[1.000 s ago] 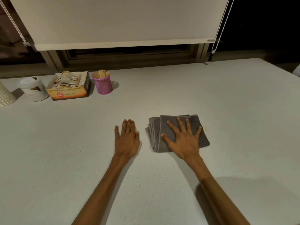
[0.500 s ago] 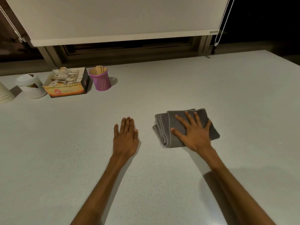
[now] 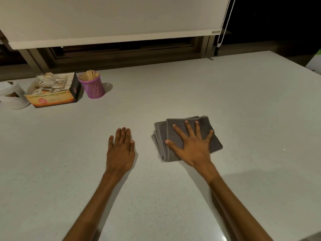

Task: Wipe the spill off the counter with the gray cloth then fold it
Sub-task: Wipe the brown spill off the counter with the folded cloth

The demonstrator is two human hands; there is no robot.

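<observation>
The gray cloth [image 3: 160, 136] lies folded in several layers on the pale speckled counter [image 3: 225, 101], right of centre. My right hand [image 3: 191, 146] is pressed flat on top of it, fingers spread, covering its middle. My left hand [image 3: 120, 150] rests palm down on the bare counter a short way left of the cloth, fingers together, holding nothing. I can see no wet patch or spill on the counter around the cloth.
At the back left stand a purple mesh cup of wooden sticks [image 3: 93, 87], an open cardboard box of sachets [image 3: 52, 96] and a white container [image 3: 10, 98]. A roller blind [image 3: 112, 18] with a bead cord [image 3: 220, 37] hangs over the far edge.
My right hand has slid the cloth a little to the right, away from my left hand. The left hand stays flat in place. The view has shifted slightly.
</observation>
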